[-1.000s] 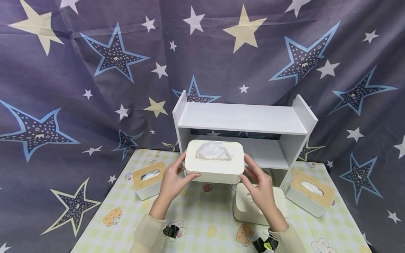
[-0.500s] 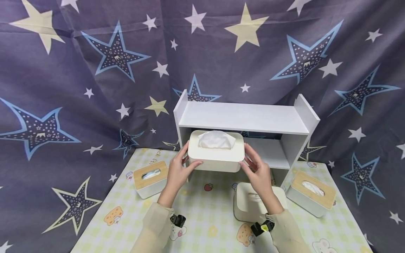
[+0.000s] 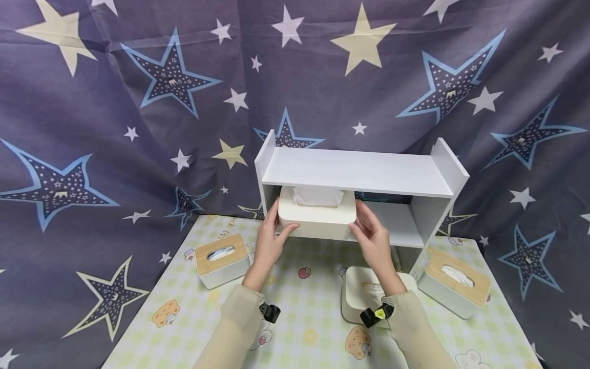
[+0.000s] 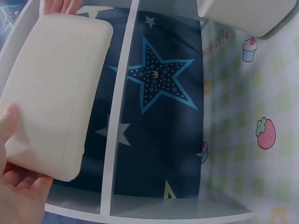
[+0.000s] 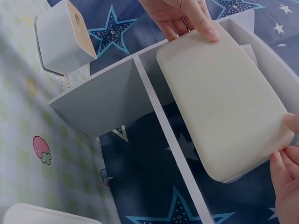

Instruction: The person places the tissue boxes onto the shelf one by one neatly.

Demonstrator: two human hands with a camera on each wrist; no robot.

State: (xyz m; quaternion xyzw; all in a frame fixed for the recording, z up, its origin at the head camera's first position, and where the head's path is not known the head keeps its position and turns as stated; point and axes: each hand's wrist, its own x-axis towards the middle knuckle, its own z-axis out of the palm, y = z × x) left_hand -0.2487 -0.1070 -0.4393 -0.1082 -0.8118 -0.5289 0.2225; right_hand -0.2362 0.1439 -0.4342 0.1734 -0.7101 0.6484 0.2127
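A cream tissue box (image 3: 318,215) with a white tissue poking out of its lid is held between both hands at the front of the white shelf's (image 3: 350,171) middle level. My left hand (image 3: 271,238) grips its left end, thumb on the front face. At the right end my right hand (image 3: 372,236) grips it the same way. The left wrist view shows the box (image 4: 53,93) front side large, with the left hand (image 4: 23,196) at its lower corner. In the right wrist view, the tissue just peeks out behind the box (image 5: 229,102).
On the checked tablecloth (image 3: 286,312) stands a second cream box (image 3: 357,289), partly behind the right forearm. Wood-lidded tissue boxes stand left (image 3: 222,259) and right (image 3: 454,282) of the shelf. A star-patterned curtain (image 3: 184,123) hangs behind.
Both hands have carried the tissue box forward, from in front of the shelf to its middle level, where the top board now sits just behind the tissue.
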